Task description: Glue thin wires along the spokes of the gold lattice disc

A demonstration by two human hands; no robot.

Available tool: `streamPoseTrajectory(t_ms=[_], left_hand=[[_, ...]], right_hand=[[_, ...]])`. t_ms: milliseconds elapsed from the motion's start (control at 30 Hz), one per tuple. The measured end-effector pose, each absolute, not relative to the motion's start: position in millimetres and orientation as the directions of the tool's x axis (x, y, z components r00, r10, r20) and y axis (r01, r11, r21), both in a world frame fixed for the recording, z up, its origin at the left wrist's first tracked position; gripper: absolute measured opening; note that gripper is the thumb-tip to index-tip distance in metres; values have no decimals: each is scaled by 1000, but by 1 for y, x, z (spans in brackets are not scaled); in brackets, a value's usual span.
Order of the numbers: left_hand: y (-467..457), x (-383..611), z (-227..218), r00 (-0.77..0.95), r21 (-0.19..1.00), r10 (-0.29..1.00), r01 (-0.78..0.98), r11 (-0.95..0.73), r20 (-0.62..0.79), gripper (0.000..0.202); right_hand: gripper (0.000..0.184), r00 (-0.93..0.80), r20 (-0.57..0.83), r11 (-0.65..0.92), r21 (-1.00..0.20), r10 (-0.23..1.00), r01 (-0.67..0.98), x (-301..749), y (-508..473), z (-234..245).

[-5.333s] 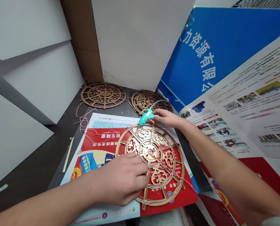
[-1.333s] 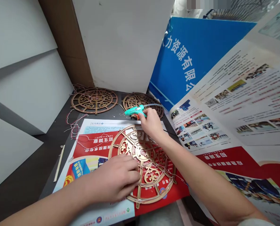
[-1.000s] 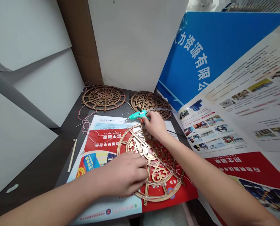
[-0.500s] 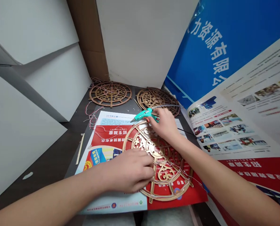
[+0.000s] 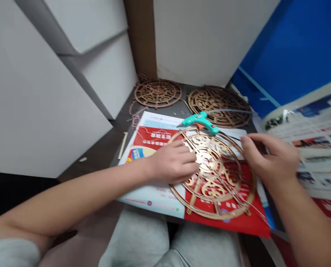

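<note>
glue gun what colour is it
The hot glue gun is teal with an orange trigger, seen clearly in the head view.

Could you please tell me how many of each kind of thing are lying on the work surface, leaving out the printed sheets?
Round gold-brown fretwork wheels: 3
Teal hot glue gun: 1
Thin pale wooden stick: 1
Total: 5

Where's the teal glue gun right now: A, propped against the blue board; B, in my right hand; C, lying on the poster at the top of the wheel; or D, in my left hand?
C: the glue gun lies on the printed poster by the top rim of the gold fretwork wheel, with neither the left hand nor the right hand on it.
</note>
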State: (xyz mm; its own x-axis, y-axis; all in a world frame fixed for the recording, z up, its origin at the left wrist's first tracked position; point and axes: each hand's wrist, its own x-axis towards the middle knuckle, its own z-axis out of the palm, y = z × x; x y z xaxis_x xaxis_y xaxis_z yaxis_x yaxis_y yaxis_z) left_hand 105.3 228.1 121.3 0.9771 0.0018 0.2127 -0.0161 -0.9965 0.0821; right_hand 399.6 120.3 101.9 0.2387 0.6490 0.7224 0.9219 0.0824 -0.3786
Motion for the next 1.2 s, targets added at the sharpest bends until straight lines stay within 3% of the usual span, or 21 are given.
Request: streamPoseTrajectory(t_ms=[167, 333, 533, 700, 1000, 1200], left_hand=[[240, 114, 134, 977, 151, 57, 26, -988, 206, 34], [261, 123, 141, 976, 319, 87, 20, -948, 198, 32], [268, 127, 120, 954, 448, 120, -16, -894, 274, 28], [271, 119, 119, 953, 444, 69, -73, -893, 294, 29], [253, 109, 133, 988, 356, -32, -83, -931, 148, 21], [248, 112, 131, 996, 360, -21, -51, -932, 86, 19]], right_hand=[[30, 170, 651, 107, -362, 740, 926, 401, 122, 99], [23, 1, 557, 236, -354, 831, 905, 389, 102, 124], [11, -204, 312, 329, -429, 928, 841, 372, 69, 137], [11, -245, 182, 300, -410, 952, 862, 363, 59, 130], [15, -260, 203, 323, -410, 944, 853, 364, 56, 113], [15, -286, 193, 342, -399, 939, 851, 364, 58, 112]])
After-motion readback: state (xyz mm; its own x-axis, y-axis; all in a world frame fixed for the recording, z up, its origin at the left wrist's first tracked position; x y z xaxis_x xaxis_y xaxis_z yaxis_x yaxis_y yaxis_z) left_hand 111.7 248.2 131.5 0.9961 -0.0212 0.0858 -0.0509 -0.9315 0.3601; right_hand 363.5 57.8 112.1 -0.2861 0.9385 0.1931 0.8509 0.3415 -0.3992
